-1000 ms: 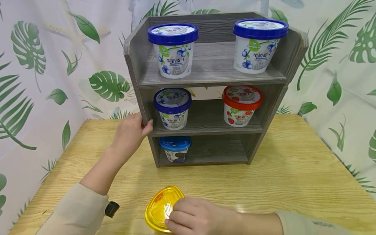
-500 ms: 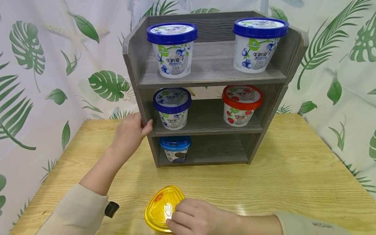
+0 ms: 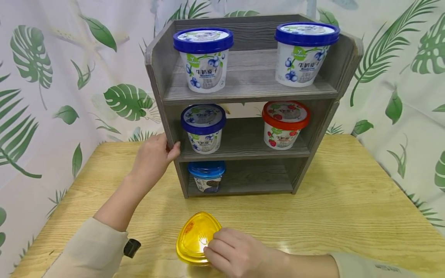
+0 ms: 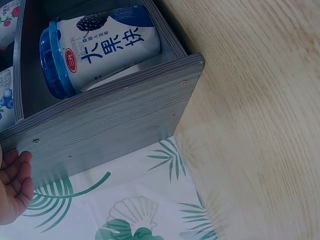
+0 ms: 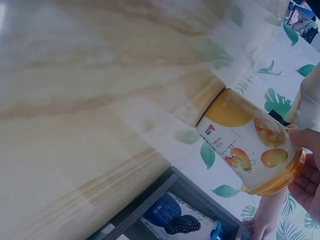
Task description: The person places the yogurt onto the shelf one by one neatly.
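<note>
My left hand (image 3: 152,158) grips the left side panel of a grey wooden shelf (image 3: 243,157) at middle-tier height. Its thumb lies along the front edge. The right hand (image 3: 240,253) holds a fruit cup with a yellow lid (image 3: 198,239) by the lid, near the table's front. In the right wrist view that fruit cup (image 5: 250,145) shows a white label with mango pictures. Whether its base touches the table is unclear. A blue-lidded fruit cup (image 3: 208,177) stands at the left of the bottom tier; the left wrist view shows blackberries on this cup (image 4: 102,47).
Two blueberry tubs (image 3: 205,61) with blue lids stand on the top tier, one at each end. The middle tier bears a blue-lidded tub (image 3: 203,129) at left and a red-lidded tub (image 3: 285,125) at right. Leaf-patterned cloth hangs behind the wooden table (image 3: 347,216).
My right hand has moved the yellow-lidded fruit cup slightly forward and to the right, toward the shelf. The left hand has stayed in place on the side panel.
</note>
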A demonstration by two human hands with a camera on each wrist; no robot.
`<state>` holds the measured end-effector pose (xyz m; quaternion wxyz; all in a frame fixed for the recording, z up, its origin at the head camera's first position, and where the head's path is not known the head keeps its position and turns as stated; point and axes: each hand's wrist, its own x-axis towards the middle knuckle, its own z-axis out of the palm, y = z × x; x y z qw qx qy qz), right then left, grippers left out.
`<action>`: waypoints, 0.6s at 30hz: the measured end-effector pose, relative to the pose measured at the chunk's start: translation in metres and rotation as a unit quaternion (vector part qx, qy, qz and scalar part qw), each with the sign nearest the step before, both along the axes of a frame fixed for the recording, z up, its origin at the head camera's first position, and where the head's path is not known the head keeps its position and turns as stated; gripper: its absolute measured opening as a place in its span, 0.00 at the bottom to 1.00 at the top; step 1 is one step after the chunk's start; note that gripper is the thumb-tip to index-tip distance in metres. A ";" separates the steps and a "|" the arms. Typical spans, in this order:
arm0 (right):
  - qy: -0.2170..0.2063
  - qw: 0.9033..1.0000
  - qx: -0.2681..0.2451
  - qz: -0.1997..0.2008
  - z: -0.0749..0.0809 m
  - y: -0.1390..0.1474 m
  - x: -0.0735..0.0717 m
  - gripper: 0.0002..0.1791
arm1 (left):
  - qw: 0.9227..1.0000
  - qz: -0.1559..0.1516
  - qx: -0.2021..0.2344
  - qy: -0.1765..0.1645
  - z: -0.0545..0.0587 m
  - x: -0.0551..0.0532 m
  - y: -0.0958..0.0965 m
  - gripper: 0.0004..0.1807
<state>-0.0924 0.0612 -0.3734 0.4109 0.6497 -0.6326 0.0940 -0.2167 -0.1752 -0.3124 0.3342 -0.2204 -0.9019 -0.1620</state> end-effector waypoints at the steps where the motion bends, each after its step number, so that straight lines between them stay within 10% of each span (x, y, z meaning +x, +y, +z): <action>1: 0.008 1.000 -0.005 0.004 0.001 0.001 -0.001 0.10 | 1.000 0.000 0.000 0.001 0.000 0.000 0.000 0.12; 18: 0.009 1.000 -0.011 0.004 0.007 0.026 -0.012 0.14 | 1.000 -0.008 0.005 -0.009 0.002 0.001 0.000 0.12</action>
